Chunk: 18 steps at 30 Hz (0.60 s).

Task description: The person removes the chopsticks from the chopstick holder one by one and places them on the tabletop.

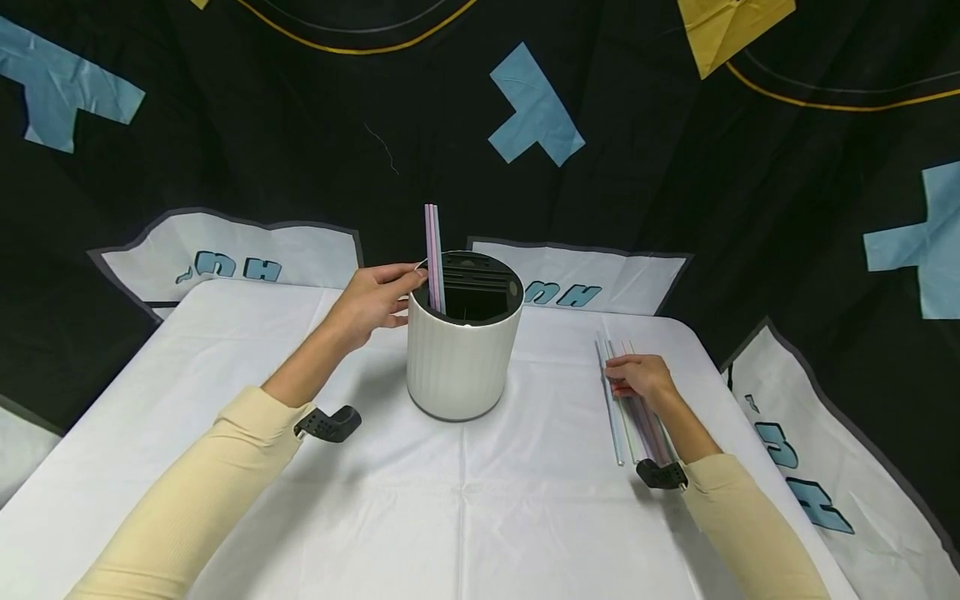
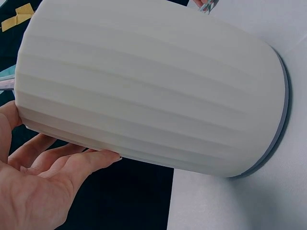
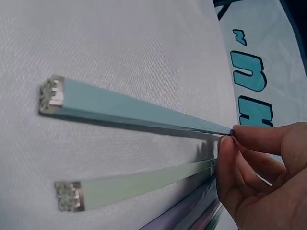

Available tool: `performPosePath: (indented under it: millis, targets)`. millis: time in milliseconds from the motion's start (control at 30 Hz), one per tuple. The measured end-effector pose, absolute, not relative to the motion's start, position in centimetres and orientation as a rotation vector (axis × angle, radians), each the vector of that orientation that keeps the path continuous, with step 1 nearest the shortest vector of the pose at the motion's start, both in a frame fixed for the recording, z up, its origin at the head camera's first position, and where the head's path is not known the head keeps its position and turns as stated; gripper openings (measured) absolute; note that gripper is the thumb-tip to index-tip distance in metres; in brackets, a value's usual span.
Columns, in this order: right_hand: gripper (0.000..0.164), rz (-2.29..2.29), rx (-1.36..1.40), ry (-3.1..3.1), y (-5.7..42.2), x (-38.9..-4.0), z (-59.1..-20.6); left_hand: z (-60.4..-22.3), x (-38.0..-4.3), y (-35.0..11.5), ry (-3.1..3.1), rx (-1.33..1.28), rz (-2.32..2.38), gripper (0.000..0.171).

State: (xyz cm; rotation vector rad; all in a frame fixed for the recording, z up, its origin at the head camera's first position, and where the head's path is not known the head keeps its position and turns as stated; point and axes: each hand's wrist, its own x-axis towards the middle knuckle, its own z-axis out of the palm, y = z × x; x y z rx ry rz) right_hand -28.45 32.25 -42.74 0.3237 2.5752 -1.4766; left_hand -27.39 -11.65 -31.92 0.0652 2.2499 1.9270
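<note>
Two hands are at work over a white-covered counter [image 1: 390,533]. The left hand [image 1: 369,307] is at a white ribbed container [image 1: 461,371], which stands upright at the middle of the counter; its fingers are apart and rest against the rim and outer wall. Several pastel sticks [image 1: 432,250] stand in the container beside that hand, rising well above the rim. The right hand [image 3: 264,170] pinches a blue stick [image 3: 139,106] near its far end, thumb and forefinger together on it.

Only the head view shows the container's black top and its dark opening. The left wrist view gives the ribbed wall and dark base ring [image 2: 286,110] at close range, but hides the interior; the standing sticks appear there merely as a sliver at the left edge. From the right wrist, silvery ends are visible on the blue stick and on a pale green stick [image 3: 139,187] lying beside it; the head view is too distant for these. Purple and other sticks [image 3: 177,211] lie alongside, partly under the right hand.
</note>
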Motion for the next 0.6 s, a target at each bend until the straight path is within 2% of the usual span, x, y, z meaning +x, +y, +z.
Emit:
performPosePath:
  millis: [267,600]
  targets:
    - [0.038,-1.458,0.333,2.625,32.2,-28.3,-42.2,-31.9,-27.4,-11.7,2.245,0.064,1.929,0.057]
    - [0.038,-1.454,0.218,2.613,29.0,-28.7,-37.1,-31.8,-27.4,-11.7,2.232,0.069,1.941,0.057]
